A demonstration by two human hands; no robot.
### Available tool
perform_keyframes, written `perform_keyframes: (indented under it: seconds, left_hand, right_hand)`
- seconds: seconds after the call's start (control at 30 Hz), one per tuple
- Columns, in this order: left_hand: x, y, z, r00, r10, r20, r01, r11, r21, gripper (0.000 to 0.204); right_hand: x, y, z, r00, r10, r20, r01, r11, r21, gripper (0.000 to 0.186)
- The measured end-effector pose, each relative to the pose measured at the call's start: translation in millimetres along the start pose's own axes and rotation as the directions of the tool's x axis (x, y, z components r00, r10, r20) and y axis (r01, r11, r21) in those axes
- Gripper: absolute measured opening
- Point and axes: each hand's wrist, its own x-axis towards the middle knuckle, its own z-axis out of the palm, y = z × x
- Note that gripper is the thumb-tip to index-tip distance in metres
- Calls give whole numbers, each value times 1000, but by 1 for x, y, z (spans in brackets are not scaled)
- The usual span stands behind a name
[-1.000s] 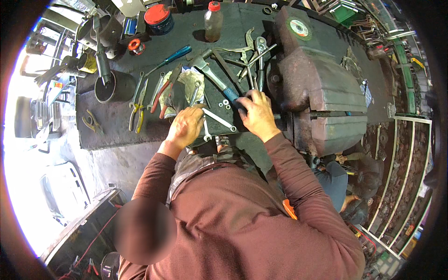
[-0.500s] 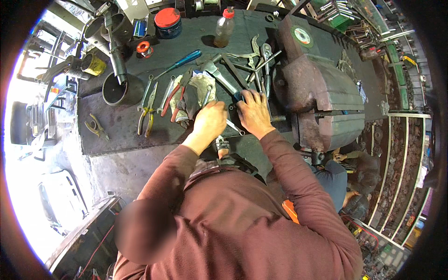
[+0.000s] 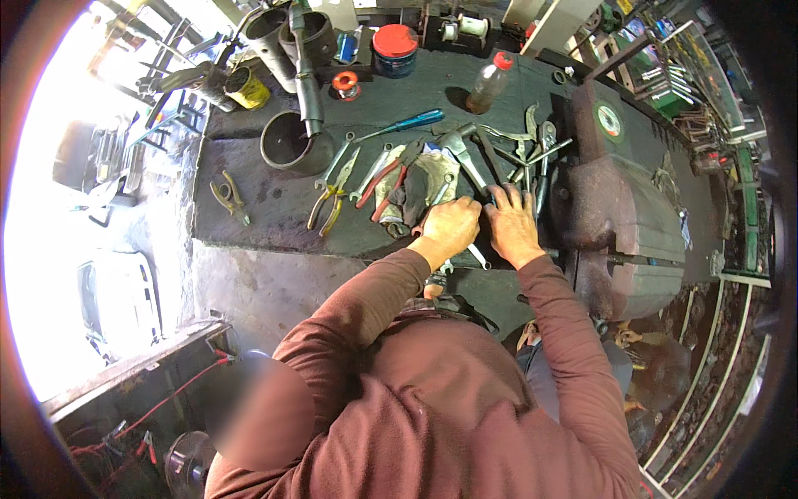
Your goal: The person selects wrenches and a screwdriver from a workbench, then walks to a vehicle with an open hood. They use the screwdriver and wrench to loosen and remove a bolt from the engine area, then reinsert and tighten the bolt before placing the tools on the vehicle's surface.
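Note:
Close together at the bench's front edge, both my hands reach palm down over the tools. My left hand (image 3: 451, 226) is curled closed over a wrench (image 3: 477, 254), whose end sticks out below the hand. Another ring end (image 3: 449, 177) shows just above the knuckles. My right hand (image 3: 513, 223) has its fingers spread, tips down by the lower end of a steel tool with a wide head (image 3: 467, 160); what lies under the palm is hidden. Left of my hands are red-handled pliers (image 3: 387, 176) on a pale cloth (image 3: 440, 170), and yellow-handled pliers (image 3: 331, 206).
A large vise (image 3: 619, 220) stands right of my hands. Behind are a red-capped bottle (image 3: 488, 86), a red-lidded tub (image 3: 395, 54) and a blue screwdriver (image 3: 407, 122). A metal pipe ring (image 3: 283, 143) and more pliers (image 3: 228, 198) lie left. Another person (image 3: 661, 362) is low at the right.
The view has swung, so the bench and tools sit further right and slightly lower in the picture. My hands stay over the same tools, with little visible change in their pose.

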Motion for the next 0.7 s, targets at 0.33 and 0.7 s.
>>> perform_keyframes:
  seconds: [0.33,0.7]
  left_hand:
    - [-63,-26,-51,769,-356,530,215,-638,-740,21]
    - [-138,-51,-116,830,-466,306,-79,-641,-764,68]
  right_hand:
    - [24,-80,-63,965,-76,-252,215,777,591,24]
    - [223,-50,-5,980,-189,-61,187,981,-48,39]
